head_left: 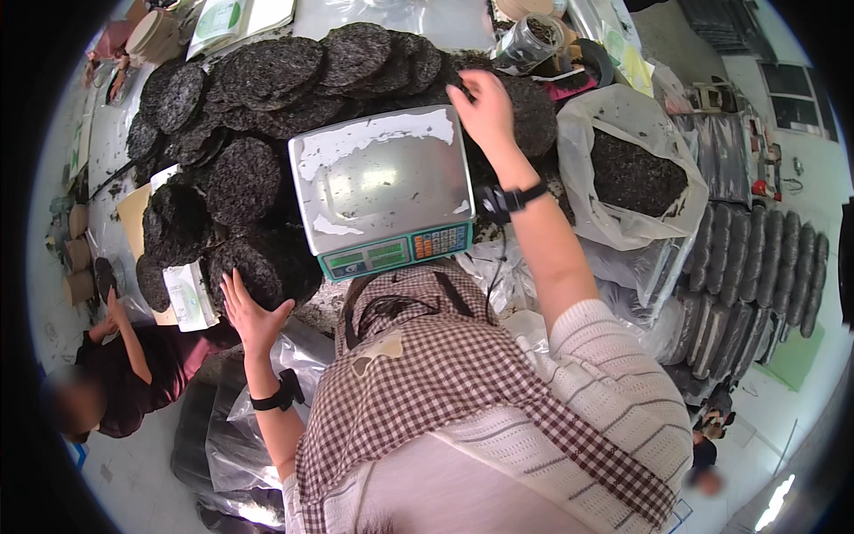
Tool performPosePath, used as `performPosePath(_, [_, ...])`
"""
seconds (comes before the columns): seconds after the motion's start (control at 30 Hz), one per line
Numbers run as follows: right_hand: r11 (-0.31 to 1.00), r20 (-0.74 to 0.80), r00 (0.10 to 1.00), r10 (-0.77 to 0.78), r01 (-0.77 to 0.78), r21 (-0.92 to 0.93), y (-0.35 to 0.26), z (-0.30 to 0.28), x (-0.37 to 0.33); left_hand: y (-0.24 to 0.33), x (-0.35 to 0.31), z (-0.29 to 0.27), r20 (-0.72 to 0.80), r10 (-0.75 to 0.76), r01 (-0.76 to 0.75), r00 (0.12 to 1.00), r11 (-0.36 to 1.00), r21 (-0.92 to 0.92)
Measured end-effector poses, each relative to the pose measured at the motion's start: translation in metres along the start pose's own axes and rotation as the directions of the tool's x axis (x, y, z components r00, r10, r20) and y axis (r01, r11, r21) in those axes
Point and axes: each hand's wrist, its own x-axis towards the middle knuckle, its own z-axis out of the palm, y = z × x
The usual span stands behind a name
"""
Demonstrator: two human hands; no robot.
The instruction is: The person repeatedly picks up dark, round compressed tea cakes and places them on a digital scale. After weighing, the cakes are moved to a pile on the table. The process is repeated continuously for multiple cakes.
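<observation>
A digital scale [382, 178] with a metal plate stands in front of me, dark crumbs scattered on its plate. Round black discs of what looks like dried seaweed [276, 71] lie in overlapping piles behind it and along its left side. My left hand [253, 311] has its fingers spread against the near edge of a disc stack [253, 267] left of the scale. Past the scale's far right corner, my right hand [485, 105] reaches to the dark discs with thumb and fingers apart. Nothing shows in either hand.
An open clear bag [569, 169] of dark flakes [636, 173] stands to the right. Beyond it are stacked long dark packs [756, 258]. A clear jar [529, 43] lies tilted at the back. At the left, a co-worker in dark clothing [165, 365] is near the table.
</observation>
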Motion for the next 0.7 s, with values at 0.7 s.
performPosePath(0.7, [0.965, -0.102, 0.992, -0.076, 0.047, -0.26, 0.172, -0.134, -0.037, -0.042, 0.015, -0.019, 0.244, 0.145, -0.07, 0.959, 0.954, -0.29])
